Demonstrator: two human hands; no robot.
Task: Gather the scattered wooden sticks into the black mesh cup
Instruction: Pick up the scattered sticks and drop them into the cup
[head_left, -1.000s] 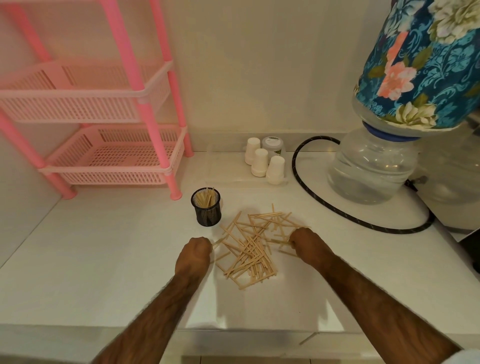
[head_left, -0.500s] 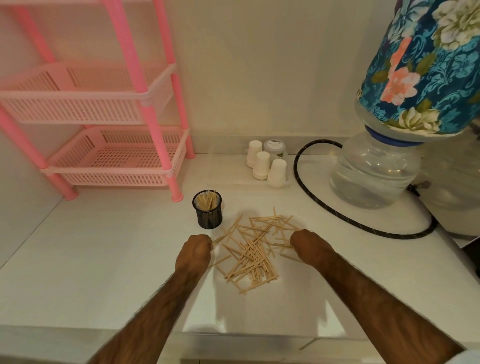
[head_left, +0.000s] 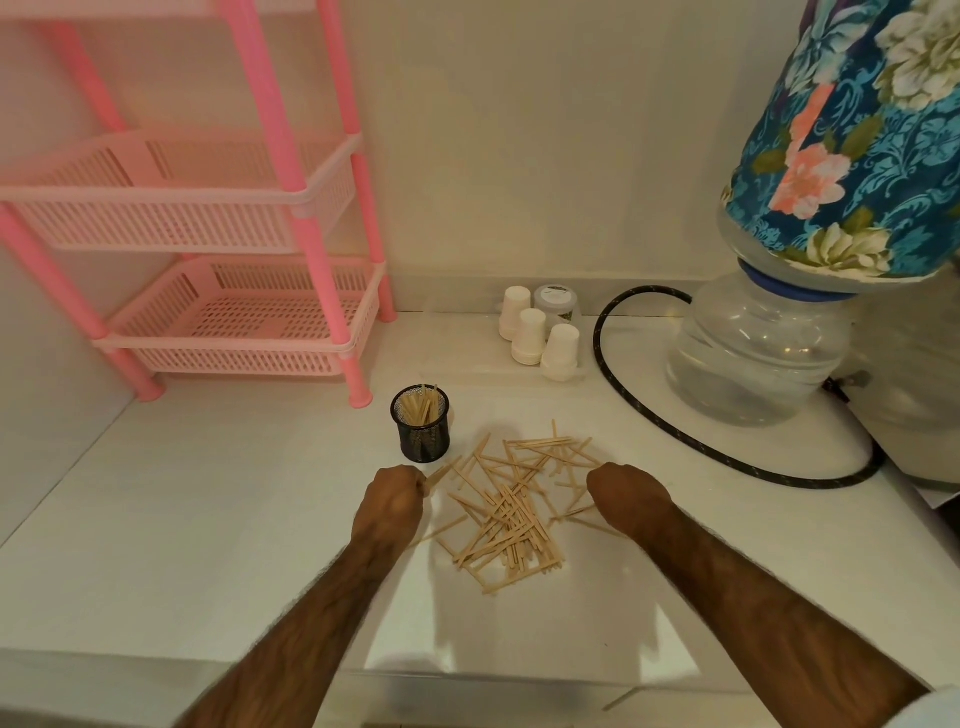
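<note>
1. The left hand (head_left: 392, 500) is closed in a fist with the fingers curled in together. The end of one wooden stick (head_left: 440, 473) comes out of it at the knuckles, so it looks gripped.
2. The right hand (head_left: 626, 492) is knuckles-up with its fingers bent down under the back of the hand. I cannot tell whether they are pinching anything or only touching the sticks beneath them.
3. Between the two hands lies the pile of wooden sticks (head_left: 506, 519), criss-crossed on the white countertop (head_left: 208, 519). It is densest toward the person and looser toward the wall. The right hand covers its right edge, and the left hand sits at its left edge.
4. The black mesh cup (head_left: 422, 434) stands upright just beyond the left hand, near the far left corner of the pile but apart from it. A bundle of upright sticks (head_left: 418, 405) already stands inside, leaning on the rim.
5. Both bare forearms reach in from the near edge of the counter.
6. Behind the cup and to its left, a pink plastic basket rack (head_left: 249, 317) stands in the corner.
7. Against the wall sit three upturned white paper cups (head_left: 530, 338) and a small lidded jar (head_left: 556, 301).
8. To the right, a black hose (head_left: 675, 434) curves round a clear water bottle (head_left: 753, 358) that wears a floral cloth cover (head_left: 857, 156).
</note>
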